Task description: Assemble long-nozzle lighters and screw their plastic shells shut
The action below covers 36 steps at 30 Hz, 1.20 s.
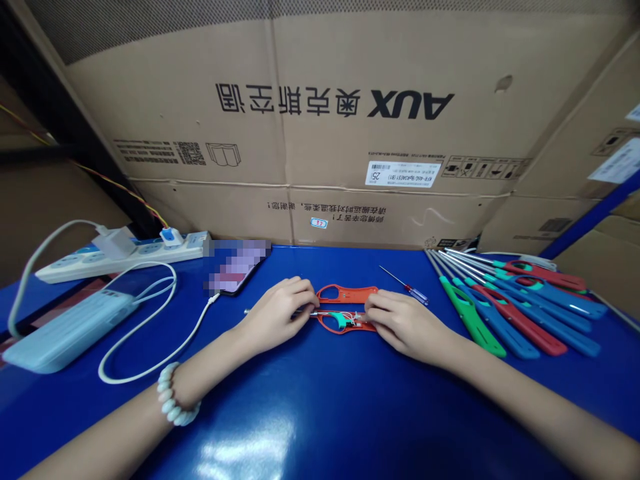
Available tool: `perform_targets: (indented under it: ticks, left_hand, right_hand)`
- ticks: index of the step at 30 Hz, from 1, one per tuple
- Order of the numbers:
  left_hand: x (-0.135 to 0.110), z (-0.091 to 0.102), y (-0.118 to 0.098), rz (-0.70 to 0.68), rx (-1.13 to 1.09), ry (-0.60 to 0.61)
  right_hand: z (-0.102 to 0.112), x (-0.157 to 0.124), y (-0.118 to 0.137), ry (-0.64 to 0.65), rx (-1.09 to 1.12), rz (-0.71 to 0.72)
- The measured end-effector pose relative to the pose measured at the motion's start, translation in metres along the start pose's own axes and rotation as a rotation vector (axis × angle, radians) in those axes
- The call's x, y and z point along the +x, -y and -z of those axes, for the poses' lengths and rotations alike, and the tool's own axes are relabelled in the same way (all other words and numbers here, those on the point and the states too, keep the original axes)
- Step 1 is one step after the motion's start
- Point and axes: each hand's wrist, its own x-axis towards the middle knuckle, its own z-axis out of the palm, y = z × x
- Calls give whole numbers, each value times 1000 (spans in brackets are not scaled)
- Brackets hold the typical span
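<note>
An opened long-reach lighter (345, 321) lies on the blue table in front of me, its orange half shell holding a green trigger (342, 321), thin wires and small parts. My left hand (280, 312) is closed around its metal tube end; the tube's tip (247, 312) sticks out to the left. At the handle's right end my right hand (406, 325) pinches the shell, and the fingers hide that end. Just behind lies the other orange half shell (353, 295), with the fingertips of both hands near its ends.
A small screwdriver (407, 289) lies behind my right hand. Several assembled lighters (515, 307) are fanned out at the right. To the left are a phone (245, 263), a white cable (145, 379), a light blue power bank (75, 327) and a power strip (155, 252). A cardboard wall (320, 153) stands behind.
</note>
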Motion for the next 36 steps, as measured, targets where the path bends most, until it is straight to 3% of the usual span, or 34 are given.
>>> perform_targets:
  ticks: [6, 10, 15, 25, 36]
  left_hand:
    - [1, 3, 1, 38, 8, -13]
    - [2, 3, 1, 76, 7, -32]
    - [2, 0, 5, 95, 6, -13]
    - [3, -7, 10, 125, -12, -3]
    - [3, -9, 15, 190, -92, 5]
  right_hand:
    - [4, 1, -5, -57, 133, -101]
    - [-1, -1, -19, -140, 87, -252]
    - [-8, -6, -37, -168, 88, -331]
    - [-18, -5, -42, -33, 182, -345]
    - [-22, -3, -36, -178, 228, -316]
